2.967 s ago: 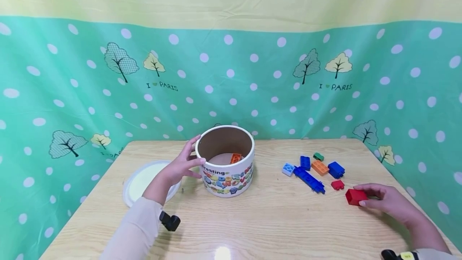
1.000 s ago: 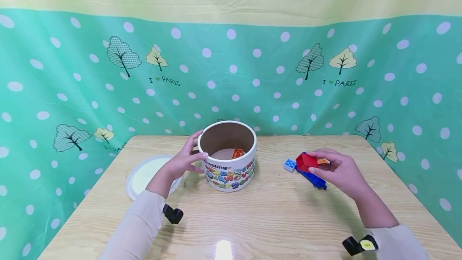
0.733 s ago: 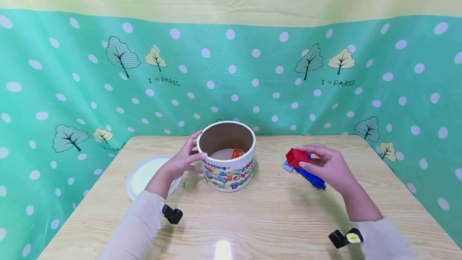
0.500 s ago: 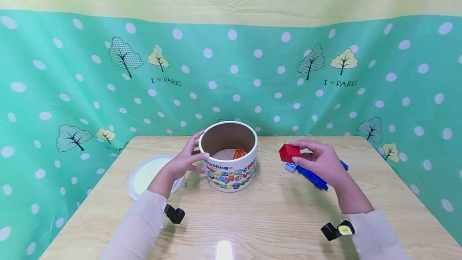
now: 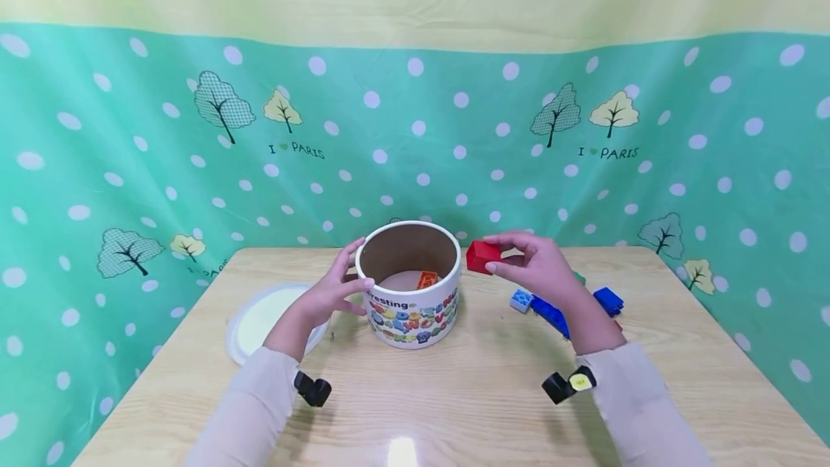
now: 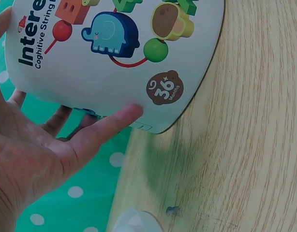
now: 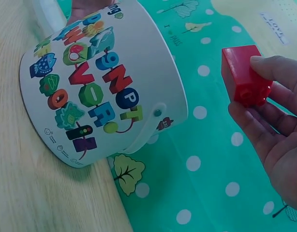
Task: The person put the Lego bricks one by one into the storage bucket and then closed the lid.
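My right hand pinches a red toy brick between thumb and fingers, just right of the white round bucket and level with its rim. Studs show on the brick's underside in the right wrist view, its sides smooth and glossy. With fingers spread, my left hand rests against the bucket's left side; the left wrist view has the thumb lying straight along the printed wall. Inside the bucket, an orange brick lies on the floor. The bucket stands upright without its lid.
Left of the bucket a white round lid lies flat, partly under my left forearm. To the right are a light blue brick, a long blue piece and a blue brick; my right forearm covers other pieces. A polka-dot curtain hangs behind.
My right hand has picked up the red brick from the right part of the table and carried it left, up beside the bucket's rim. My left hand stays at the bucket.
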`<state>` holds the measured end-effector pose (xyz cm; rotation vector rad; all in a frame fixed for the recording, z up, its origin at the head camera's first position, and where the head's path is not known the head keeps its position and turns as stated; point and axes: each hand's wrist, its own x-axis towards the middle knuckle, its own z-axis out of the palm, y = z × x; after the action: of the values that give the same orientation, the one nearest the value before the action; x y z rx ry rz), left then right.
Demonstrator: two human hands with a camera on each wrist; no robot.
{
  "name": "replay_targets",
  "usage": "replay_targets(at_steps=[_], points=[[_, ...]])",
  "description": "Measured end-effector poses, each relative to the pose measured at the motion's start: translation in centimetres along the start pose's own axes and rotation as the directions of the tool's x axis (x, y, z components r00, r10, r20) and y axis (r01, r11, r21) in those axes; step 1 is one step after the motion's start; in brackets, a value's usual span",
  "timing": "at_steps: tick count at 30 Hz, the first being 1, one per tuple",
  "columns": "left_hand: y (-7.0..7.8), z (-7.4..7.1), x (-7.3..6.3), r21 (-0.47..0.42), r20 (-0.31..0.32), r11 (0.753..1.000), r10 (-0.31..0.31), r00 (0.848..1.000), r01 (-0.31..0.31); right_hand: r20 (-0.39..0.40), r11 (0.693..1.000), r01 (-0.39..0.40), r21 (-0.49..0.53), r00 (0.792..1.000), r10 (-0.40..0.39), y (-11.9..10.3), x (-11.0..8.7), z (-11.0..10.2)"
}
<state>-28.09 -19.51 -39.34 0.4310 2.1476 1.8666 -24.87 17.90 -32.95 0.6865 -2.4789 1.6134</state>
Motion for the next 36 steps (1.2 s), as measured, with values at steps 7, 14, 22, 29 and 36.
replay_targets(at_steps=[7,14,22,29,36], points=[[0.1,-0.1,0.0,-0.003,0.004,1.000,0.010,1.000,-0.010,0.019,0.999,-0.024,-0.044,1.000,0.025,-0.7,2.2,0.5],[0.0,0.0,-0.1,0.003,-0.001,1.000,0.010,1.000,-0.010,0.034,0.998,-0.022,-0.051,0.999,0.023,-1.4,4.0,1.3],[-0.3,0.1,0.0,-0.001,0.005,1.000,0.000,1.000,0.000,0.067,0.997,-0.005,-0.083,0.998,0.010,-2.5,6.4,2.0],[-0.2,0.1,0.1,-0.002,0.007,1.000,0.009,1.000,-0.009,0.086,0.986,-0.010,-0.167,0.996,0.025,-3.8,8.7,2.7],[-0.2,-0.1,-0.1,-0.007,0.005,1.000,0.004,1.000,-0.004,0.087,0.987,-0.101,-0.125,0.990,0.112,-3.6,10.4,3.8]])
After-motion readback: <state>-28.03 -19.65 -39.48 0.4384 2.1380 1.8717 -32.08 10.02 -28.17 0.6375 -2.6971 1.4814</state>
